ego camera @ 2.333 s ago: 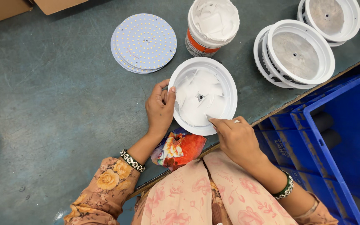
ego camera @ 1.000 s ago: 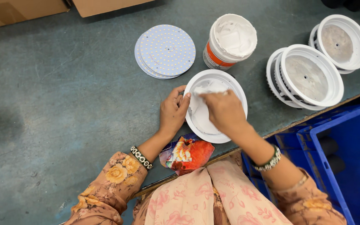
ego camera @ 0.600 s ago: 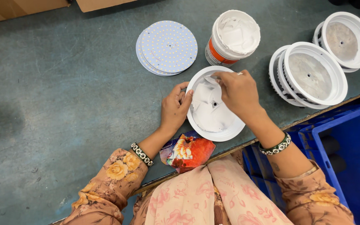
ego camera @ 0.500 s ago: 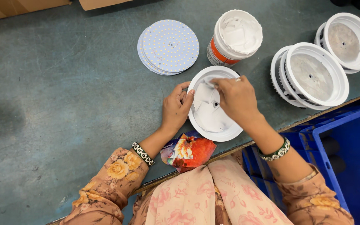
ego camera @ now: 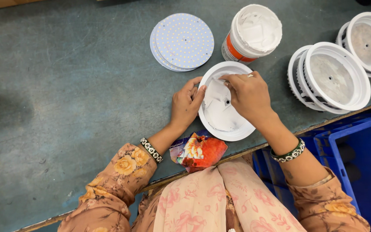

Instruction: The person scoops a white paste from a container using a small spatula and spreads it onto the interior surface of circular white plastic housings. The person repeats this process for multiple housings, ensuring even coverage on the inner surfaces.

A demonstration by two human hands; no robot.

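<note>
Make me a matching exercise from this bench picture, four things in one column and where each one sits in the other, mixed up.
Things:
1. stack of round white dotted circuit discs
2. white plastic tub with orange band
3. red and orange printed pouch
4. blue plastic crate

Places:
A. bench's near edge, between the forearms
B. below the bench, right
C. far side, left of the tub
D. just beyond the round white housing that both hands work on

Pairs: 1-C, 2-D, 3-A, 4-B

Crumpled red-orange packet (ego camera: 198,151) at table edge; white tub's orange label (ego camera: 233,50).
</note>
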